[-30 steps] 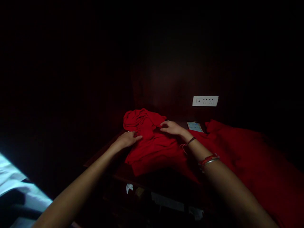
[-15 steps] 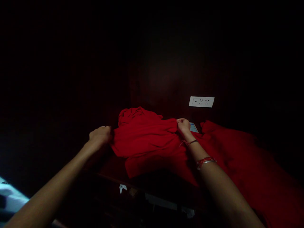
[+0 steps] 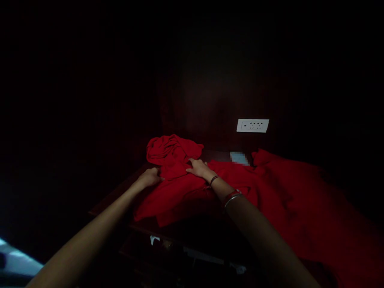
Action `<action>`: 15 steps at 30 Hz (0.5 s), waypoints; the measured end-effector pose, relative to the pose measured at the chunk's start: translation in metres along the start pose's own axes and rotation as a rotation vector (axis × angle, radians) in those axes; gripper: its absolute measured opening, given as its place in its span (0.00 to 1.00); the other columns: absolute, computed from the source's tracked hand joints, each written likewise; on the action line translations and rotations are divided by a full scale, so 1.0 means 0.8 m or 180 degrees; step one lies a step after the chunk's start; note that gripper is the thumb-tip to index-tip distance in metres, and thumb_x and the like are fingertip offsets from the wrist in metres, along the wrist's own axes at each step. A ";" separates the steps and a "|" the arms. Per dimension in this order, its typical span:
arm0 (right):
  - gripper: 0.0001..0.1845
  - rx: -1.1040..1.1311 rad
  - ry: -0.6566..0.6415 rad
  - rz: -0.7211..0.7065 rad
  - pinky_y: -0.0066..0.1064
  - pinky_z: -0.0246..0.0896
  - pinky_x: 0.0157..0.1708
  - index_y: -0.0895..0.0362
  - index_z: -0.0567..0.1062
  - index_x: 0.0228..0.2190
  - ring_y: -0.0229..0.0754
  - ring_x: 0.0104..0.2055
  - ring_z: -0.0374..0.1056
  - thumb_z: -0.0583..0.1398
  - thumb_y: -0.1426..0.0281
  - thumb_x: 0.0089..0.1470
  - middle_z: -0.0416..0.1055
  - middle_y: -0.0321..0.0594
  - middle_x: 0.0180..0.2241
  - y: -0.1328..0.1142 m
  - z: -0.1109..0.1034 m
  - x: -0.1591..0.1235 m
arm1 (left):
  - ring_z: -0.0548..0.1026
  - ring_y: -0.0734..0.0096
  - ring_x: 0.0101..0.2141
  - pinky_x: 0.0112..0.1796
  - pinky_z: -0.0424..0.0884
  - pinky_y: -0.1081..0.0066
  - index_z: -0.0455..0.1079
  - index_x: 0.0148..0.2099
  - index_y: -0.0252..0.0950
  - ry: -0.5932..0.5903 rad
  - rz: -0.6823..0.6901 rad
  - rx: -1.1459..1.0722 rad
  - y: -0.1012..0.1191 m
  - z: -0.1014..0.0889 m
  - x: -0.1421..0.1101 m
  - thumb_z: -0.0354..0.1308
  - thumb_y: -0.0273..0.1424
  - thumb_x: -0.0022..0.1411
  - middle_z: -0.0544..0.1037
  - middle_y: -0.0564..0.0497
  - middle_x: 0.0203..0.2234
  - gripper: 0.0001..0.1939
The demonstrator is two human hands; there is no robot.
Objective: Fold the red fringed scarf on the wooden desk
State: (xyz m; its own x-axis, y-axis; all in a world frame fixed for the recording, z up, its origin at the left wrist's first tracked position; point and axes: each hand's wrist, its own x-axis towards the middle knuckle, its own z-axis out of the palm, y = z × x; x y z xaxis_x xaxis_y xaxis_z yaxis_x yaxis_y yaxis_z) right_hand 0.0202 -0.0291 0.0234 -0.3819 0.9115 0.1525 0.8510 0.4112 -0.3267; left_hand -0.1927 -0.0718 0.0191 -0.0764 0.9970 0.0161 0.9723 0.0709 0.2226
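Note:
A red cloth (image 3: 177,196), soft and creased, lies spread over a dark wooden surface; its exact kind is hard to tell in this dim light. My left hand (image 3: 149,177) is at its left side, fingers curled at the fabric and thumb along it. Just right of that, my right hand (image 3: 198,168) rests on the same cloth, thumb and forefinger apart. A small turned-up part of the fabric lies between the two hands. Behind them sits a bunched red cloth (image 3: 160,150).
More red fabric (image 3: 306,200) spreads across the right side. A phone-like object with a pale screen (image 3: 239,158) lies near the back wall, below a white socket plate (image 3: 253,125). The dark surface's front edge (image 3: 144,231) runs below the cloth, above white scraps (image 3: 154,240).
Both hands have come closer together over the cloth, which was stretched between them. My right hand moved left, uncovering the phone-like object; the cloth now lies lower and looser.

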 end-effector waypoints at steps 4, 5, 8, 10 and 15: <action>0.10 0.0206 -0.0153 -0.0275 0.26 0.55 0.38 0.56 0.72 0.33 0.38 0.38 0.65 0.53 0.70 0.49 0.71 0.40 0.34 0.011 0.012 0.010 | 0.71 0.70 0.30 0.27 0.63 0.77 0.68 0.35 0.38 0.0186 0.0090 -0.0334 -0.021 0.002 0.009 0.52 0.37 0.48 0.74 0.50 0.29 0.13; 0.11 0.0275 -0.0116 -0.0359 0.24 0.55 0.37 0.57 0.72 0.34 0.37 0.37 0.65 0.52 0.69 0.50 0.71 0.40 0.35 0.011 0.011 0.011 | 0.71 0.70 0.29 0.26 0.62 0.77 0.68 0.33 0.37 0.0270 0.0133 -0.0436 -0.024 -0.001 0.010 0.51 0.37 0.48 0.74 0.51 0.27 0.12; 0.26 0.0536 -0.0072 -0.0660 0.23 0.57 0.36 0.59 0.64 0.46 0.37 0.39 0.64 0.55 0.60 0.46 0.68 0.42 0.41 0.004 0.007 0.014 | 0.70 0.72 0.27 0.26 0.62 0.78 0.68 0.31 0.36 0.0568 0.0369 -0.0799 -0.021 -0.013 0.006 0.50 0.37 0.48 0.73 0.52 0.24 0.11; 0.33 0.0522 -0.0278 -0.0787 0.23 0.57 0.35 0.61 0.60 0.49 0.38 0.38 0.65 0.59 0.61 0.41 0.68 0.43 0.41 -0.006 0.006 0.016 | 0.69 0.73 0.26 0.26 0.62 0.78 0.67 0.32 0.35 0.0769 0.0481 -0.0975 -0.011 -0.021 0.000 0.50 0.37 0.49 0.72 0.53 0.24 0.12; 0.10 0.0180 -0.0325 -0.0572 0.19 0.56 0.32 0.57 0.74 0.30 0.35 0.34 0.67 0.54 0.77 0.44 0.72 0.37 0.31 -0.030 0.013 0.024 | 0.69 0.72 0.29 0.29 0.63 0.77 0.67 0.34 0.35 0.1344 0.0389 -0.0868 0.004 -0.056 -0.023 0.47 0.37 0.52 0.73 0.53 0.27 0.13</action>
State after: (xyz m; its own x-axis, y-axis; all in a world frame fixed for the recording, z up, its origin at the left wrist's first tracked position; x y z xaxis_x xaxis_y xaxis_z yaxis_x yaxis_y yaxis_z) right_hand -0.0114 -0.0214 0.0246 -0.5626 0.8182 0.1187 0.7455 0.5641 -0.3551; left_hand -0.1979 -0.0917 0.0632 -0.1030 0.8933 0.4374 0.8911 -0.1125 0.4395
